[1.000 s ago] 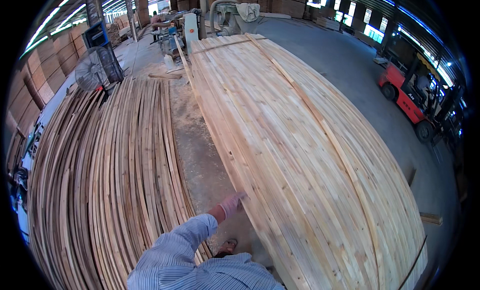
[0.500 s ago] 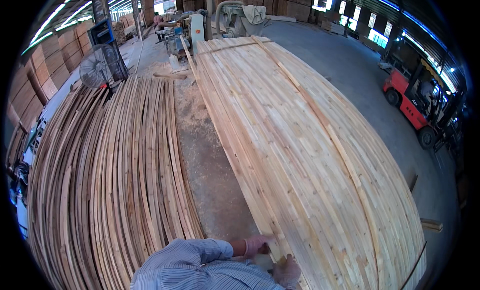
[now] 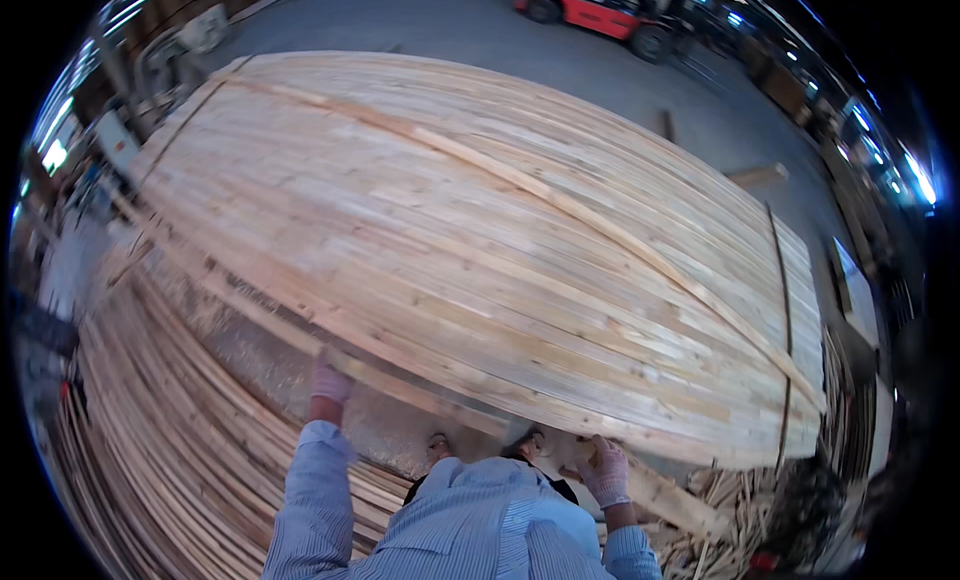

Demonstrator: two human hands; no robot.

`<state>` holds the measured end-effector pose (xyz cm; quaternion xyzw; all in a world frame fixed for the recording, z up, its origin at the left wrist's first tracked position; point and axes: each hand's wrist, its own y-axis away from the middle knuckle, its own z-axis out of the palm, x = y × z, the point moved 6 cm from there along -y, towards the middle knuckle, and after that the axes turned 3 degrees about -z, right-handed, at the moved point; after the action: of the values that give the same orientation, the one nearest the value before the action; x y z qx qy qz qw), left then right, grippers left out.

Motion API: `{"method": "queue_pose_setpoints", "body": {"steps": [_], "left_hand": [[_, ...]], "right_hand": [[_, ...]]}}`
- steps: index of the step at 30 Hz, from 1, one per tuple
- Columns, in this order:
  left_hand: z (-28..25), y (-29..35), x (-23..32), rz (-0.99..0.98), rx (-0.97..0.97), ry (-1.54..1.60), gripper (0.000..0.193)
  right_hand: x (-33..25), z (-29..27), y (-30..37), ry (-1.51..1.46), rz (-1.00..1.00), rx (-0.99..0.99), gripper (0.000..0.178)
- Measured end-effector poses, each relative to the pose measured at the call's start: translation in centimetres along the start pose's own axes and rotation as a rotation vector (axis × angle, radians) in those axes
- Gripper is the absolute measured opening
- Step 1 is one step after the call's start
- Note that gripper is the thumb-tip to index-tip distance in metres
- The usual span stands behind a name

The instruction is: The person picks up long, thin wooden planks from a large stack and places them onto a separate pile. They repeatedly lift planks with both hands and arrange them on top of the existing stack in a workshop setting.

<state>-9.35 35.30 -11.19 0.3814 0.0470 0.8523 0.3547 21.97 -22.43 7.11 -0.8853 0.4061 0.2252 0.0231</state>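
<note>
My left hand (image 3: 331, 384), in a pale pinkish glove, closes around a long narrow wooden strip (image 3: 405, 390). This strip runs alongside the near edge of a broad stack of pale strips (image 3: 480, 250), over the gap beside it. On the right, my right hand (image 3: 606, 475), gloved alike, is closed with bent fingers at the stack's near edge. What its fingers hold is not clear, and the strip's right end is hard to follow near my shoes (image 3: 527, 442). One loose strip (image 3: 560, 202) lies slantwise across the stack's top.
Rougher, darker strips (image 3: 190, 430) lie in a bundle at the lower left. Wood scraps (image 3: 735, 510) and a thicker board (image 3: 670, 500) lie at the lower right. Dark straps (image 3: 782, 330) cross the stack. A red forklift (image 3: 600, 10) stands beyond it.
The view has swung to the right. My hands, close together at the stack's near end before, are now wide apart, the left one on a long strip.
</note>
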Motion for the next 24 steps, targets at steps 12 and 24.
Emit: {"method": "queue_pose_setpoints", "body": {"steps": [12, 24], "left_hand": [[16.8, -2.1, -4.2, 0.488, 0.588, -1.132, 0.065], [39.5, -3.4, -16.4, -0.034, 0.734, -2.14, 0.09]], "right_hand": [[5.2, 2.1, -0.1, -0.058, 0.087, 0.026, 0.058], [3.3, -1.6, -15.1, 0.071, -0.112, 0.006, 0.056]]}}
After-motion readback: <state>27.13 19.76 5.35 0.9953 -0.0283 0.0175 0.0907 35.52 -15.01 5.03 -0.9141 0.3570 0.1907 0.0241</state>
